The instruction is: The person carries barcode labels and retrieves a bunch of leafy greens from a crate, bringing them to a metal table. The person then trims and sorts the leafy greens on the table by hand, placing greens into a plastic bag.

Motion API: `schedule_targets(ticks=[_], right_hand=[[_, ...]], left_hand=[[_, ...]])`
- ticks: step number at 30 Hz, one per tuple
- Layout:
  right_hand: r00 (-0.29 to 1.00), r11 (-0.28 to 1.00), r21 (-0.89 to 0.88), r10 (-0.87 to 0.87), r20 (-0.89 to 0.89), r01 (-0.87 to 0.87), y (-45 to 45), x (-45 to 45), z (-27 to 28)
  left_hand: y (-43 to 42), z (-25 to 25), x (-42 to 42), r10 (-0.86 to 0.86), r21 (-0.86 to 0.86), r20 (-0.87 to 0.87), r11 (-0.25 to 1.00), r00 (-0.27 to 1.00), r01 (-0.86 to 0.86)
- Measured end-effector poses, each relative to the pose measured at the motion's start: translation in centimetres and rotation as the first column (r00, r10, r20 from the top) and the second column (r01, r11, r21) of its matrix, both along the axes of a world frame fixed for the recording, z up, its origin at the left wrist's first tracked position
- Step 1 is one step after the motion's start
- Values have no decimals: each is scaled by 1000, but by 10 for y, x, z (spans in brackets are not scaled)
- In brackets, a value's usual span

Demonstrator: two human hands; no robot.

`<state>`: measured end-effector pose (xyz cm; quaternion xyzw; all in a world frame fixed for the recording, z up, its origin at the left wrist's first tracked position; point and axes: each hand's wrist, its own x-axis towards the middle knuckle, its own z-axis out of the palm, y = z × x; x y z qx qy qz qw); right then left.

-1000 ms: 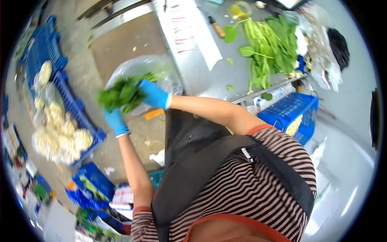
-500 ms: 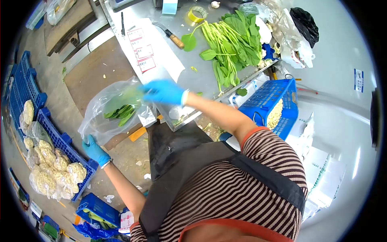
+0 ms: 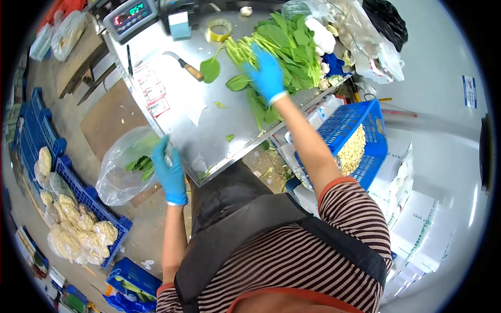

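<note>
1. My right hand (image 3: 266,73) is now at the heap of leafy greens (image 3: 308,65) on the metal table (image 3: 203,143); half a second ago it was a blur beside the bag's mouth. Its fingers are spread over the stems and leaves, not closed round a bunch.

2. My left hand (image 3: 171,177) has gone from the bag's outer end to the side nearest the table. The fingers are bent against the clear plastic bag (image 3: 112,175) (whether they pinch the film, I cannot tell).

3. The bag hangs or rests just beside the table's edge, with some cut greens (image 3: 140,166) lying inside. One second ago I had a leafy bunch between both hands, above this bag.

4. The heap lies as it did, stems towards the tape roll (image 3: 219,30), one loose leaf (image 3: 210,70) next to the knife (image 3: 189,68). That knife has not shifted on the tabletop, near the printed labels (image 3: 151,91).

5. My view has swung, so a scale (image 3: 130,20) with lit digits now shows at the table's far corner.
</note>
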<state>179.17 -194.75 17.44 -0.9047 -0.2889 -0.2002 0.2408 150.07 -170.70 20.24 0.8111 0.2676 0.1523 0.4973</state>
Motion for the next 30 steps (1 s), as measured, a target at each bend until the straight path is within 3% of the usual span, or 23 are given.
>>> schedule_targets(ticks=[1, 2, 4, 6, 8, 10, 14, 16, 20, 21, 22, 23, 25, 29, 30], right_hand=[[950, 993, 118, 27, -312, 10, 3, -34, -3], [804, 971, 235, 98, -587, 53, 7, -70, -4], [614, 885, 431, 245, -750, 174, 7, -124, -6], [409, 789, 472, 309, -859, 394, -5, -162, -43], [393, 756, 509, 356, -848, 412, -15, -189, -42], [359, 758, 506, 376, -854, 412, -28, -202, -38], [305, 766, 505, 409, -860, 397, -47, -205, -26], [265, 784, 482, 406, -875, 391, -59, -202, -29], [45, 509, 514, 679, -733, 690, -64, -174, -21], [-19, 499, 478, 705, -709, 723, -64, -164, -22], [-6, 396, 481, 776, -630, 782, -60, -157, -27], [16, 292, 470, 836, -548, 833, -54, -151, -34], [96, 106, 460, 914, -395, 881, -37, -138, -63], [194, -54, 316, 880, -433, 947, -13, -102, -78], [207, -67, 321, 880, -427, 945, -11, -100, -80]], left_hand=[[-11, 8, 23, -123, 20, 47, 992, 991, 122], [-21, 13, 49, -243, 49, 87, 970, 966, 239], [-39, 14, 108, -446, 211, 183, 888, 876, 408], [-59, 6, 174, -556, 315, 182, 814, 811, 487], [-78, -18, 257, -713, 424, 181, 678, 678, 600], [-101, -26, 326, -785, 522, 34, 541, 618, 659], [-130, -63, 425, -859, 602, -152, 312, 489, 735], [-136, -73, 432, -852, 575, -274, 226, 445, 786], [-132, -63, 429, -789, 519, -481, 95, 382, 850], [-129, -62, 425, -778, 494, -515, 72, 359, 866], [-125, -61, 423, -767, 470, -546, 53, 338, 881], [-120, -70, 419, -805, 668, -424, 31, 414, 744], [-121, -78, 422, -802, 548, -455, 91, 388, 832], [-116, -81, 419, -823, 465, -335, 279, 459, 840], [-112, -82, 415, -777, 446, -477, 189, 411, 875]])
